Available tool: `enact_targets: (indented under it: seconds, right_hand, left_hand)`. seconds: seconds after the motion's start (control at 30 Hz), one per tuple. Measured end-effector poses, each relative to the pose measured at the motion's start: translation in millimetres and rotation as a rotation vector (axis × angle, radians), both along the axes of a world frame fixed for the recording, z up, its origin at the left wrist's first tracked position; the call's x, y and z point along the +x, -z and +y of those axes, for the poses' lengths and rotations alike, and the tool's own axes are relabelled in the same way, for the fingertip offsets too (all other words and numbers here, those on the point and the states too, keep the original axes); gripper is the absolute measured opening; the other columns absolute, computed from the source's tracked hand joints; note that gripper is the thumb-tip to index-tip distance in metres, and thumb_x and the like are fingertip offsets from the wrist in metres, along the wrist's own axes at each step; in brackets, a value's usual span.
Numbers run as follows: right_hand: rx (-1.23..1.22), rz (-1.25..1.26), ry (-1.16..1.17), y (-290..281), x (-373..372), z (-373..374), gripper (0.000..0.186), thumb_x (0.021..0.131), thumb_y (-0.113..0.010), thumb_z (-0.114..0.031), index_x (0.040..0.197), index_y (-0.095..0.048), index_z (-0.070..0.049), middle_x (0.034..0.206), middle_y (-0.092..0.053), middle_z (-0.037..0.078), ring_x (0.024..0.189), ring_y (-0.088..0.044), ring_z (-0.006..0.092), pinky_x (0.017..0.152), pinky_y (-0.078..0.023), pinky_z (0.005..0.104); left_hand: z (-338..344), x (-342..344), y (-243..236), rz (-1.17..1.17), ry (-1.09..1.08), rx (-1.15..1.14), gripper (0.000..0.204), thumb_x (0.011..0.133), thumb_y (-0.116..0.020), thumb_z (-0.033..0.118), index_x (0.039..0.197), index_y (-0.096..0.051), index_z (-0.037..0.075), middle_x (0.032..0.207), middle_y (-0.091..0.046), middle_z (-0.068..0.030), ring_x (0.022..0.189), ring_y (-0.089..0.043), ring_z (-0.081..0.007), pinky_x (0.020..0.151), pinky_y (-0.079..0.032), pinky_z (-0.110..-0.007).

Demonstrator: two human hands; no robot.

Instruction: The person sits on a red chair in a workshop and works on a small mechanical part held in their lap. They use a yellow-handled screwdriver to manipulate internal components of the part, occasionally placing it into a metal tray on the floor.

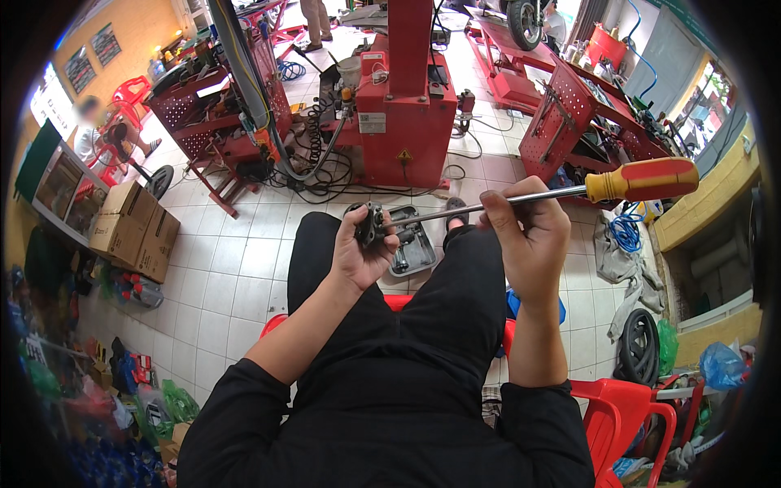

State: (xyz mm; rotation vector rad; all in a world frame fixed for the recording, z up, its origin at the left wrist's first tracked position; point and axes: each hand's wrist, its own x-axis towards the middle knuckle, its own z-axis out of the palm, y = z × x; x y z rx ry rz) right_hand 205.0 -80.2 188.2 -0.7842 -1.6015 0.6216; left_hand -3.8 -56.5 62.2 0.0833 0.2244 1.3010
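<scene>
My left hand is closed around a small dark metal part, held up above my knees. In my right hand is a long screwdriver, gripped by its steel shaft between thumb and fingers. Its yellow and red handle points up to the right. The shaft runs leftward, and its tip meets the metal part at my left fingers; whether it sits in a screw cannot be made out. Beyond my hands, a grey tray with dark parts in it lies on the tiled floor between my feet.
A red machine with cables and hoses stands ahead. Red perforated stands flank it. Cardboard boxes are at left, near a seated person. A red plastic chair and black tyres lie at right.
</scene>
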Motion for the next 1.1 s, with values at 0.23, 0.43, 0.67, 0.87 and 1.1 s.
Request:
enact_targets:
  seconds: [0.23, 0.43, 0.67, 0.87, 1.1]
  right_hand:
    - [-0.285, 0.247, -0.149, -11, -12, -8, 0.015, 0.091, -0.058, -0.013, 0.097, -0.054, 0.001, 0.069, -0.059, 0.004, 0.060, -0.058, 0.0074, 0.055, -0.047, 0.0212]
    - [-0.278, 0.167, -0.153, -5, -3, -2, 0.014, 0.091, -0.058, -0.010, 0.098, -0.054, 0.001, 0.078, -0.061, 0.007, 0.067, -0.061, 0.0096, 0.058, -0.050, 0.0231]
    - [-0.225, 0.208, -0.172, -5, -11, -4, 0.013, 0.091, -0.057, -0.009, 0.100, -0.054, 0.000, 0.079, -0.060, 0.006, 0.068, -0.061, 0.0092, 0.059, -0.051, 0.0228]
    - [-0.350, 0.174, -0.220, -9, -5, -6, 0.015, 0.093, -0.054, -0.010, 0.104, -0.055, 0.002, 0.080, -0.062, 0.008, 0.071, -0.063, 0.0112, 0.061, -0.051, 0.0233]
    - [-0.237, 0.135, -0.084, -3, -11, -2, 0.013, 0.090, -0.059, -0.010, 0.088, -0.059, 0.003, 0.067, -0.063, 0.006, 0.062, -0.063, 0.0104, 0.058, -0.050, 0.0225]
  left_hand:
    - [1, 0, 4, 0.017, -0.013, -0.016, 0.013, 0.082, -0.063, 0.021, 0.082, -0.059, 0.009, 0.082, -0.059, -0.0029, 0.075, -0.058, -0.0126, 0.060, -0.045, -0.027]
    - [2, -2, 4, -0.012, -0.012, -0.034, 0.012, 0.082, -0.063, 0.021, 0.082, -0.059, 0.010, 0.083, -0.059, -0.0025, 0.076, -0.058, -0.0125, 0.060, -0.045, -0.027]
    - [1, -1, 5, -0.002, -0.001, -0.040, 0.010, 0.082, -0.063, 0.020, 0.082, -0.059, 0.011, 0.083, -0.059, -0.0007, 0.077, -0.058, -0.0126, 0.061, -0.045, -0.027]
    - [3, -4, 6, -0.010, -0.023, -0.042, 0.013, 0.082, -0.064, 0.021, 0.083, -0.059, 0.009, 0.083, -0.060, -0.0022, 0.076, -0.059, -0.0131, 0.060, -0.045, -0.027]
    - [3, -5, 8, 0.004, -0.006, -0.029, 0.014, 0.082, -0.064, 0.022, 0.083, -0.059, 0.009, 0.082, -0.060, -0.0021, 0.075, -0.060, -0.0138, 0.059, -0.045, -0.027]
